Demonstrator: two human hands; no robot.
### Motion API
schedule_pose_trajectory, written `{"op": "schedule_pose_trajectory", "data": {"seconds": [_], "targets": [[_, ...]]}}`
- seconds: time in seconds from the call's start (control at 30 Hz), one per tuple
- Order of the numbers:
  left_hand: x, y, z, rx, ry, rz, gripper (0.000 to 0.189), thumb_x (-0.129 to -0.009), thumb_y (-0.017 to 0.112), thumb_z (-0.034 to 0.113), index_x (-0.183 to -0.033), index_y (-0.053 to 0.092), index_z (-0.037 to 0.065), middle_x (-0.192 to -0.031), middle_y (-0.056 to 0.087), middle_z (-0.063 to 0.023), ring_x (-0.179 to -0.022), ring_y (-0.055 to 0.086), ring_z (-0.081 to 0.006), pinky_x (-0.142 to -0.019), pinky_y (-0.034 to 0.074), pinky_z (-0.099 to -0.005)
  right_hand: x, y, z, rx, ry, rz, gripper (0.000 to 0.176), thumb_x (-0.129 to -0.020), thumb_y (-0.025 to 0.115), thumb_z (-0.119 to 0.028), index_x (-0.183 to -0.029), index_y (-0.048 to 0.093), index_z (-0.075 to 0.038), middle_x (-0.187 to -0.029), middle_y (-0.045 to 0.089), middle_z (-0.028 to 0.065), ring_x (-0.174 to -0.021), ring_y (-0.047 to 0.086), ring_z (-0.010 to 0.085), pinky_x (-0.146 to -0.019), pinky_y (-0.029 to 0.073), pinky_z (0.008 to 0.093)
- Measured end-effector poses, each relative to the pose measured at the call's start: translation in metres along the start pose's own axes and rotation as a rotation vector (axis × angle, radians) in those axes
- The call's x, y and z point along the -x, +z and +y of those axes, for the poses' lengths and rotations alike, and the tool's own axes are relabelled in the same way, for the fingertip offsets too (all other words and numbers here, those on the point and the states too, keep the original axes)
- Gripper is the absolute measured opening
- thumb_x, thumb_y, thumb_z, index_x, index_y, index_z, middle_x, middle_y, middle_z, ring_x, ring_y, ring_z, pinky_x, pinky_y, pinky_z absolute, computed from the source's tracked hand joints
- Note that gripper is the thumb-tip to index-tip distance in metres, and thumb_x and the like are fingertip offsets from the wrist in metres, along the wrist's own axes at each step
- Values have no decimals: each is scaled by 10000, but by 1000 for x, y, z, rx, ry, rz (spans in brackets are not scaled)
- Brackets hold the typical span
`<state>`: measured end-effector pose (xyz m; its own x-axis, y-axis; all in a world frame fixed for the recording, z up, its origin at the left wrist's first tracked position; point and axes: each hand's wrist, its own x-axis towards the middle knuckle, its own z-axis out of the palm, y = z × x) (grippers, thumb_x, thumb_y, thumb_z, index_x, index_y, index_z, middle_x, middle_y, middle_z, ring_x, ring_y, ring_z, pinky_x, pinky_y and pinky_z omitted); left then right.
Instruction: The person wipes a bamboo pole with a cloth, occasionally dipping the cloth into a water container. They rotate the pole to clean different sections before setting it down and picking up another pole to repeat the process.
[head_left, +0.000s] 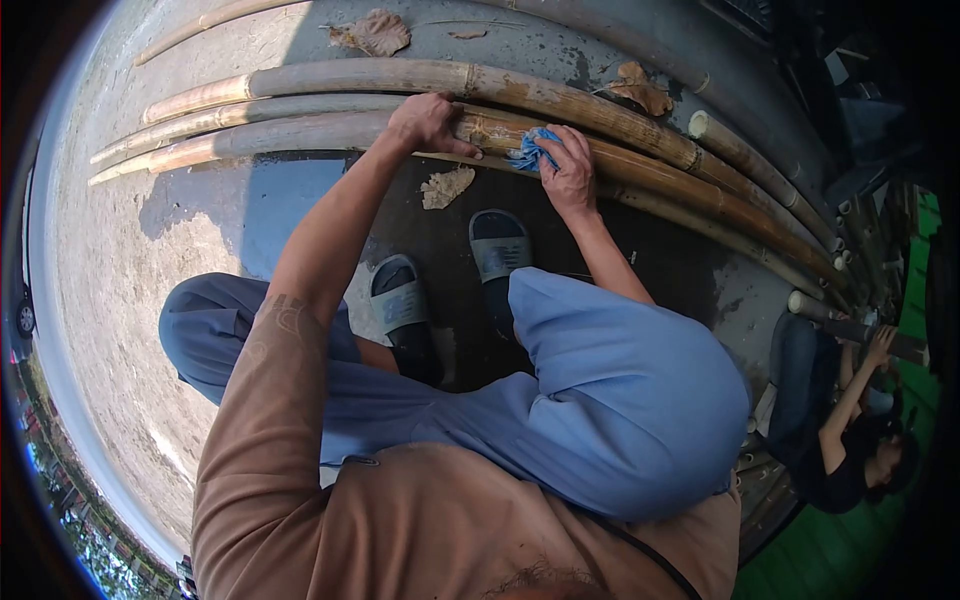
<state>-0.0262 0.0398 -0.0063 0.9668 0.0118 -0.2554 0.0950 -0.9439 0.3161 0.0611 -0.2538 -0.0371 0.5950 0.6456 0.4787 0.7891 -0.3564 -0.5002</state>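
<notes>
Several long bamboo poles lie side by side on the ground ahead of my feet. My left hand (pixel 428 124) is wrapped over the nearer bamboo pole (pixel 340 131), its thumb along the near side. To its right, my right hand (pixel 570 165) presses a crumpled blue cloth (pixel 533 148) against the same pole's brown, shiny stretch. The fingers are closed around the cloth, hiding part of it. Just beyond lies another bamboo pole (pixel 395 75), paler on its left end.
Dry leaves (pixel 446 187) lie near the poles. My sandals (pixel 400 295) stand on dark, wet-looking ground. At the right, another person (pixel 835 430) sits with hands on a bamboo piece (pixel 815 305). A shorter cut pole (pixel 745 155) lies behind the others.
</notes>
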Motion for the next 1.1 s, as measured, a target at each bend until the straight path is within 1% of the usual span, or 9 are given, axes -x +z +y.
{"op": "schedule_pose_trajectory", "data": {"seconds": [0.13,0.23,0.47,0.7,0.77,0.87,0.93,1.0,1.1], "targets": [[1,-9,9,-19,-26,-66,957,-662,800,803,-1212,756,21,-1143,730,-239,-1097,704,-414,-958,567,-496,-6,17,-9,14,60,46,315,-780,776,-24,-1090,792,-75,-1264,714,133,-1248,613,373,-1087,484,490],[2,-3,6,-29,-13,-13,953,-654,796,818,-1209,763,44,-1141,721,-230,-1105,697,-410,-961,563,-495,-30,45,-34,-52,6,-29,281,-797,777,-46,-1076,790,-70,-1224,713,135,-1218,622,363,-1061,490,486],[3,-5,6,-24,-21,-27,959,-650,791,824,-1226,764,58,-1177,708,-211,-1131,689,-399,-973,563,-483,-14,1,-8,58,45,-16,274,-809,764,-40,-1081,787,-57,-1233,712,139,-1196,635,362,-1055,506,491],[2,3,1,-24,13,38,980,-617,779,865,-1181,771,63,-1144,697,-187,-1121,693,-394,-943,573,-492,-39,51,-41,-23,-9,-60,276,-795,783,-56,-1070,774,-52,-1213,706,137,-1187,634,354,-1042,505,486],[3,-2,2,-13,-2,-17,1000,-644,753,883,-1212,762,60,-1153,693,-194,-1116,693,-404,-953,572,-498,-36,31,-36,-48,12,-106,315,-781,791,-46,-1095,782,-57,-1236,706,137,-1213,633,358,-1050,507,491],[4,4,-3,36,47,62,1004,-636,762,878,-1215,759,58,-1163,692,-202,-1105,696,-422,-952,572,-503,-10,-4,-11,52,43,12,330,-785,776,-33,-1115,780,-38,-1275,698,159,-1227,624,389,-1066,495,517],[9,-14,8,53,-23,-21,986,-617,793,842,-1176,767,30,-1232,700,-236,-1175,680,-426,-1003,561,-504,5,-16,0,87,118,110,329,-800,755,-28,-1129,769,-18,-1273,690,163,-1256,606,406,-1093,471,533],[5,-13,8,67,-46,-76,987,-612,797,837,-1163,772,18,-1185,718,-253,-1154,689,-431,-1003,563,-500,8,4,-1,150,119,150,334,-806,741,-20,-1140,752,-6,-1294,674,173,-1283,587,414,-1120,455,534],[1,1,1,54,-22,-10,950,-638,793,825,-1174,781,41,-1162,734,-256,-1143,695,-438,-1009,555,-510,-18,33,-31,83,-31,43,322,-816,714,-37,-1137,729,-15,-1290,661,178,-1285,588,406,-1133,452,544]]}}
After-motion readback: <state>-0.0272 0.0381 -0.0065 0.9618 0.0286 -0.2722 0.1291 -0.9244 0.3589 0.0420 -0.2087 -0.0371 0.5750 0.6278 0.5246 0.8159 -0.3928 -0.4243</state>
